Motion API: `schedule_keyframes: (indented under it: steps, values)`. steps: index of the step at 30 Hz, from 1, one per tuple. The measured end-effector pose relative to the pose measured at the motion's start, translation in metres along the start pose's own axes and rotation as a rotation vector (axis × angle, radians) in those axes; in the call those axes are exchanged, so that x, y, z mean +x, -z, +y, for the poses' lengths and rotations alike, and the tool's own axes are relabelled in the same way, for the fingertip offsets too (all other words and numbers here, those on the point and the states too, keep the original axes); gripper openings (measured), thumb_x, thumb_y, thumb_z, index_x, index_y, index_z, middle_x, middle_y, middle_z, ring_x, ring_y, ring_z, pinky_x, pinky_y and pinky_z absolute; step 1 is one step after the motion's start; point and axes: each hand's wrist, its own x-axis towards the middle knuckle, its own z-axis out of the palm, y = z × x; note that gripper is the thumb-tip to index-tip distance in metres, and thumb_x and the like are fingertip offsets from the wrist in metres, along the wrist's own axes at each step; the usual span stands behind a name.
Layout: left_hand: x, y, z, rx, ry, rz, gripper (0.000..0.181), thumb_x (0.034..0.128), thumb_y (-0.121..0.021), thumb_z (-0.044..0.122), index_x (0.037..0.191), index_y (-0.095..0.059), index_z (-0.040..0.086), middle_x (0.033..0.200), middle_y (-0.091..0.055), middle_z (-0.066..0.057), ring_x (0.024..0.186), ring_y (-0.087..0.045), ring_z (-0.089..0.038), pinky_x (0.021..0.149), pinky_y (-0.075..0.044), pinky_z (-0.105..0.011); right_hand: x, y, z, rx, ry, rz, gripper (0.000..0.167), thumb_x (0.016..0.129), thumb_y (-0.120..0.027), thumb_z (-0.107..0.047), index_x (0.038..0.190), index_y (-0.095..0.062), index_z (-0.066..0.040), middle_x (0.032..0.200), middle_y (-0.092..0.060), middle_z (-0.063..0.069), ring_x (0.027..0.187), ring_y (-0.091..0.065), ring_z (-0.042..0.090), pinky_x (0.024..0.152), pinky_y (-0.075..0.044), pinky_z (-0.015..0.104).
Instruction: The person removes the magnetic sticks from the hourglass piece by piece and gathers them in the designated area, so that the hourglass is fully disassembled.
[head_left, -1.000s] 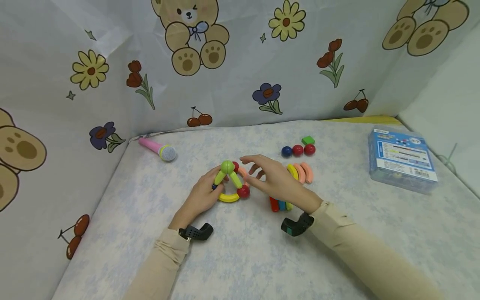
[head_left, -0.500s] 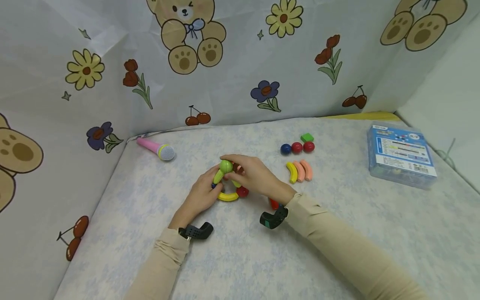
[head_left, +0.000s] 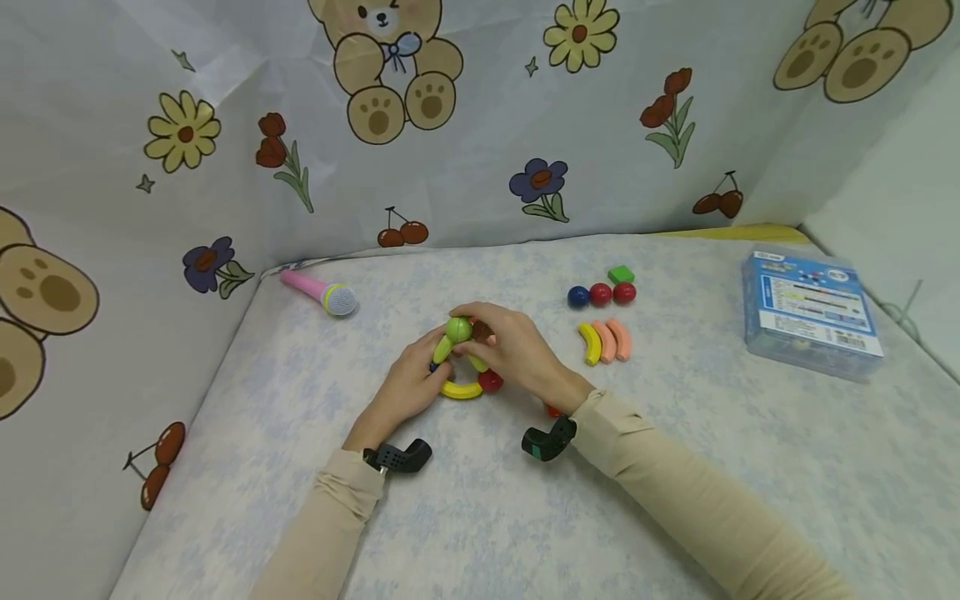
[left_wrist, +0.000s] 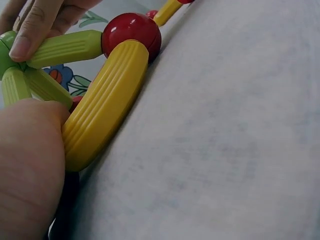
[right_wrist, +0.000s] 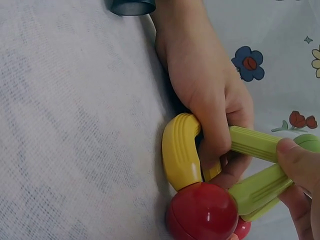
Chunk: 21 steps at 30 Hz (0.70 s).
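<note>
Both hands are at work on a toy frame (head_left: 444, 348) of bars and balls, which stands on the pale surface (head_left: 450, 517) in front of the person. The left hand (head_left: 408, 382) grips a lower corner of it, thumb and fingers closed round the end of a curved yellow bar (left_wrist: 107, 102) and the foot of a lime bar (right_wrist: 254, 143). The right hand (head_left: 517, 346) pinches the top, its thumb on a lime bar just beside the green ball (head_left: 459, 330) (three lime bars meet there, as the left wrist view shows). A red ball (right_wrist: 202, 212) joins the other end of the yellow bar.

Behind the right hand, a blue ball (head_left: 577, 297) and two red balls (head_left: 612, 293) sit in a row, a green block (head_left: 621, 273) just behind them. Nearer lie a loose yellow bar (head_left: 591, 343) and two pink bars (head_left: 619, 340), side by side. A pink microphone (head_left: 318, 292) lies far left, and a blue-labelled box (head_left: 813, 312) rests well to the right
</note>
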Motion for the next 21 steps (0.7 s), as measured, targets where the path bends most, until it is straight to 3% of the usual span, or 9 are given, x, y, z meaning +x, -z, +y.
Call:
schedule_keyframes:
  steps: [6, 11, 15, 21]
  values:
    - [-0.0005, 0.0006, 0.0025, -0.004, -0.002, -0.005, 0.015, 0.0986, -0.058, 0.003, 0.109, -0.069, 0.006, 0.156, -0.050, -0.010, 0.123, -0.061, -0.026, 0.101, -0.049, -0.046, -0.0010, -0.0010, -0.0002, 0.011, 0.014, 0.004, 0.043, 0.092, -0.078, -0.013, 0.132, -0.063, -0.008, 0.122, -0.070, 0.006, 0.101, -0.070, 0.017, 0.087, -0.060, 0.032]
    - [-0.0001, 0.0005, 0.0027, -0.010, -0.007, -0.001, 0.017, 0.0980, -0.057, 0.002, 0.110, -0.069, 0.006, 0.156, -0.050, -0.009, 0.129, -0.059, -0.025, 0.104, -0.048, -0.046, -0.0025, -0.0008, -0.0011, -0.003, 0.022, 0.005, 0.043, 0.091, -0.079, -0.013, 0.130, -0.062, -0.008, 0.121, -0.068, 0.006, 0.100, -0.069, 0.017, 0.086, -0.061, 0.035]
    - [-0.0009, 0.0005, 0.0030, -0.024, -0.014, 0.003, 0.016, 0.0985, -0.057, 0.003, 0.109, -0.068, 0.006, 0.157, -0.050, -0.009, 0.123, -0.060, -0.024, 0.099, -0.049, -0.044, -0.0034, -0.0004, -0.0020, -0.008, 0.033, 0.001, 0.043, 0.091, -0.079, -0.015, 0.130, -0.062, -0.008, 0.119, -0.069, 0.005, 0.100, -0.069, 0.016, 0.085, -0.060, 0.033]
    - [-0.0008, 0.0008, 0.0035, -0.018, -0.010, 0.000, 0.025, 0.1006, -0.054, 0.004, 0.121, -0.069, 0.005, 0.154, -0.053, -0.009, 0.124, -0.061, -0.024, 0.100, -0.050, -0.045, -0.0038, 0.0025, -0.0049, -0.026, 0.052, -0.005, 0.045, 0.095, -0.075, -0.014, 0.135, -0.058, -0.004, 0.122, -0.069, 0.008, 0.101, -0.070, 0.017, 0.087, -0.060, 0.030]
